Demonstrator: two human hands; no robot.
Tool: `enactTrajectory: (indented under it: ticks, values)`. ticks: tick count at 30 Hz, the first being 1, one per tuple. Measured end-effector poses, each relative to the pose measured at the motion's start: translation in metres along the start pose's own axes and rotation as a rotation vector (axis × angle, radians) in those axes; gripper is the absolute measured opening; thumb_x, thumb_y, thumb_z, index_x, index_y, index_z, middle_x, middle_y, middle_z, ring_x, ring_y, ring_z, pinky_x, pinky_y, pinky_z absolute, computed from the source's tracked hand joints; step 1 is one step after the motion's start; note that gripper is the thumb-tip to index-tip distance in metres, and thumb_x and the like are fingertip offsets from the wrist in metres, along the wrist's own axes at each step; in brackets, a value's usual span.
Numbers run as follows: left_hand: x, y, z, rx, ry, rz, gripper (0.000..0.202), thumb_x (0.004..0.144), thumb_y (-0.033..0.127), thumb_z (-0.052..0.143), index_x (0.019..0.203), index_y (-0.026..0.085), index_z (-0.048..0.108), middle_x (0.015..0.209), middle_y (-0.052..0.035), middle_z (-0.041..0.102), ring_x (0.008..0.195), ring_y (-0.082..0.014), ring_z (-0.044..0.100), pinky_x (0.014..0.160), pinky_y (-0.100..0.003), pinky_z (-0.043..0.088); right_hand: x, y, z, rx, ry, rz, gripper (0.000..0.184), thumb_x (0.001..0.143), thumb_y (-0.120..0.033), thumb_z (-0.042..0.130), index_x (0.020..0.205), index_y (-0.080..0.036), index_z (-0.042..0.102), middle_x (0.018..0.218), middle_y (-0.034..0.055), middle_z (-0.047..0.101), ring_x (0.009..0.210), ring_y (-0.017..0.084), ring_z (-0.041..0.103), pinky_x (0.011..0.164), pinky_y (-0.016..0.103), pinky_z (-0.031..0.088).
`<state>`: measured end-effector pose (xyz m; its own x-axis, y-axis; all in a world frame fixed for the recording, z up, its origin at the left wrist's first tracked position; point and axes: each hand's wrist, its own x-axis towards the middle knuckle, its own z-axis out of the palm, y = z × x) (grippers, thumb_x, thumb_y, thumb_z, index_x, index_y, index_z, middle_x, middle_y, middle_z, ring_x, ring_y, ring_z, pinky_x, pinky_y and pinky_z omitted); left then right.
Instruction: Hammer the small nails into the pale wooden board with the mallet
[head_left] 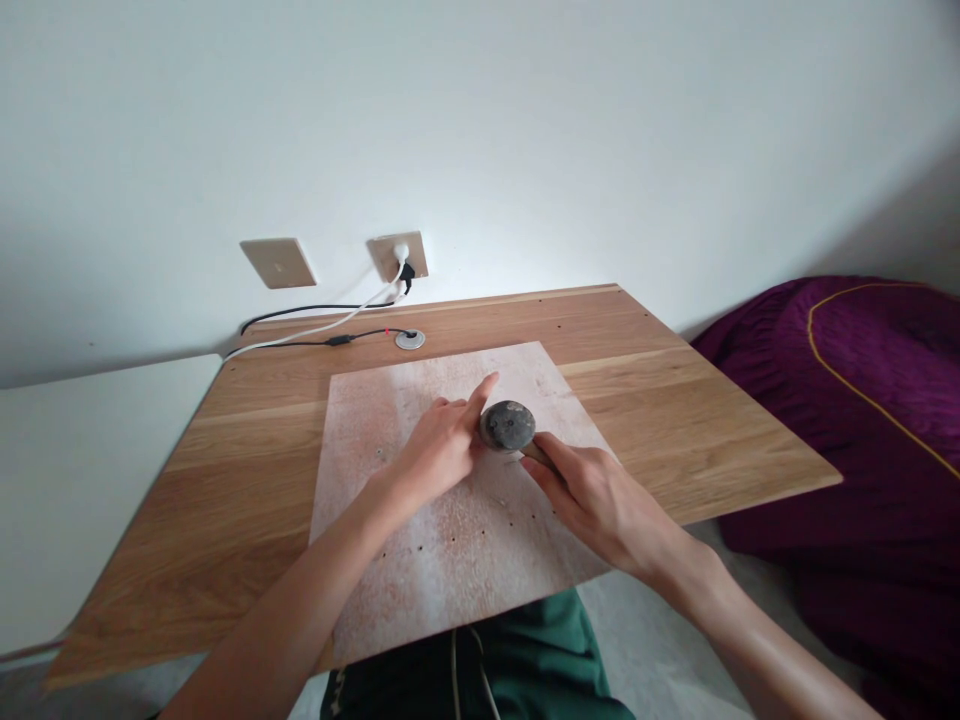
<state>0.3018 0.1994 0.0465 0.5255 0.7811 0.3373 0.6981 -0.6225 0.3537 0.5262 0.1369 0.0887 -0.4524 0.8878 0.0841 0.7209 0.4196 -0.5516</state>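
Gripping a dark grey, round-headed mallet [508, 427] by its brownish handle, the right hand [600, 490] has its fingers wrapped around the shaft above a thin, square-cornered board with a mottled pinkish-white face [442, 590]. The mallet's head is just beside the left hand [446, 440], over the middle of the board; whether head and hand touch, I cannot tell. The left hand has its index finger stretched forward and the other fingers curled; whether their tips are together on something or apart is hidden. Small dark dots [453, 539] run in a line across the near part of the board, which lies on a wood-grained brown bench [712, 420] and juts past its near edge, above dark green trousers [547, 640]. Behind the board, a black cord [340, 341] reaches a round grey cable grommet [410, 341]. On the pale wall, a beige socket plate [380, 258] carries plugs, with a plain beige plate [279, 263] to its left. A white-topped surface [90, 450] adjoins the bench on the left, and yellow-edged purple cloth [765, 420] bulges on the right
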Motion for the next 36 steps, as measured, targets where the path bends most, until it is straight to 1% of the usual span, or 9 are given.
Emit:
enactTrajectory:
  ticks: [11, 15, 19, 22, 25, 28, 31, 33, 36]
  values:
    - [0.001, 0.002, 0.0, -0.009, -0.007, -0.038, 0.089, 0.085, 0.0, 0.063, 0.162, 0.019, 0.024, 0.098, -0.0036, 0.079, 0.091, -0.0215, 0.075, 0.087, -0.036, 0.056, 0.002, 0.004, -0.001, -0.032, -0.031, 0.029, 0.027, 0.11, -0.038, 0.038, 0.095, -0.022, 0.053, 0.073, 0.003, 0.065, 0.063, 0.019, 0.063, 0.061, 0.03, 0.038]
    - [0.002, 0.001, -0.001, -0.06, -0.025, -0.035, 0.087, 0.086, 0.004, 0.067, 0.161, 0.018, 0.024, 0.094, -0.0013, 0.079, 0.094, -0.022, 0.075, 0.091, -0.038, 0.056, 0.002, 0.013, -0.01, 0.016, 0.025, 0.122, 0.028, 0.108, -0.04, 0.041, 0.094, -0.023, 0.057, 0.068, 0.0021, 0.066, 0.059, 0.019, 0.064, 0.058, 0.029, 0.039]
    - [0.0, 0.009, -0.015, 0.007, 0.05, 0.036, 0.089, 0.086, 0.015, 0.073, 0.161, 0.017, 0.024, 0.108, -0.0068, 0.077, 0.107, -0.0276, 0.071, 0.096, -0.046, 0.054, -0.006, 0.037, -0.019, -0.046, 0.097, 0.256, 0.028, 0.105, -0.043, 0.042, 0.099, -0.023, 0.062, 0.075, 0.0058, 0.073, 0.071, 0.025, 0.073, 0.061, 0.03, 0.043]
    - [-0.007, 0.022, -0.032, 0.091, 0.108, 0.112, 0.075, 0.089, 0.019, 0.07, 0.155, 0.016, 0.034, 0.115, -0.011, 0.072, 0.108, -0.0304, 0.067, 0.096, -0.05, 0.053, -0.013, 0.056, -0.019, -0.112, 0.107, 0.298, 0.029, 0.104, -0.043, 0.041, 0.101, -0.024, 0.064, 0.08, 0.0082, 0.076, 0.076, 0.027, 0.076, 0.065, 0.032, 0.046]
    - [-0.016, 0.038, -0.041, 0.099, -0.027, 0.245, 0.054, 0.093, 0.014, 0.061, 0.145, 0.017, 0.046, 0.107, -0.0086, 0.072, 0.101, -0.0267, 0.067, 0.091, -0.044, 0.054, -0.018, 0.066, -0.015, -0.132, 0.125, 0.315, 0.031, 0.105, -0.043, 0.039, 0.1, -0.025, 0.064, 0.077, 0.0077, 0.076, 0.075, 0.028, 0.076, 0.065, 0.032, 0.046]
    - [-0.018, 0.052, -0.039, 0.201, -0.172, 0.352, 0.041, 0.096, 0.008, 0.054, 0.137, 0.014, 0.053, 0.108, -0.0097, 0.072, 0.102, -0.0256, 0.066, 0.09, -0.041, 0.054, -0.02, 0.067, -0.011, -0.136, 0.124, 0.324, 0.031, 0.106, -0.043, 0.039, 0.103, -0.025, 0.063, 0.079, 0.0079, 0.076, 0.078, 0.028, 0.076, 0.066, 0.031, 0.047]
    - [-0.009, 0.066, -0.03, 0.33, -0.278, 0.352, 0.038, 0.094, 0.003, 0.055, 0.13, 0.012, 0.059, 0.107, -0.0111, 0.071, 0.101, -0.0264, 0.067, 0.087, -0.039, 0.056, -0.02, 0.065, -0.01, -0.154, 0.118, 0.345, 0.03, 0.107, -0.043, 0.039, 0.105, -0.024, 0.062, 0.079, 0.0077, 0.075, 0.077, 0.028, 0.076, 0.065, 0.031, 0.045]
    - [-0.002, 0.073, -0.025, 0.39, -0.331, 0.322, 0.035, 0.091, -0.001, 0.057, 0.123, 0.012, 0.063, 0.098, -0.0102, 0.071, 0.095, -0.0262, 0.068, 0.081, -0.037, 0.057, -0.021, 0.064, -0.01, -0.151, 0.108, 0.345, 0.03, 0.108, -0.043, 0.038, 0.103, -0.024, 0.061, 0.076, 0.007, 0.073, 0.074, 0.027, 0.075, 0.063, 0.031, 0.044]
    - [0.005, 0.077, -0.02, 0.404, -0.345, 0.304, 0.035, 0.088, -0.004, 0.057, 0.118, 0.01, 0.066, 0.091, -0.0091, 0.07, 0.09, -0.0256, 0.068, 0.077, -0.035, 0.057, -0.021, 0.066, -0.009, -0.138, 0.107, 0.318, 0.03, 0.109, -0.041, 0.038, 0.105, -0.022, 0.061, 0.076, 0.007, 0.073, 0.074, 0.026, 0.074, 0.062, 0.03, 0.042]
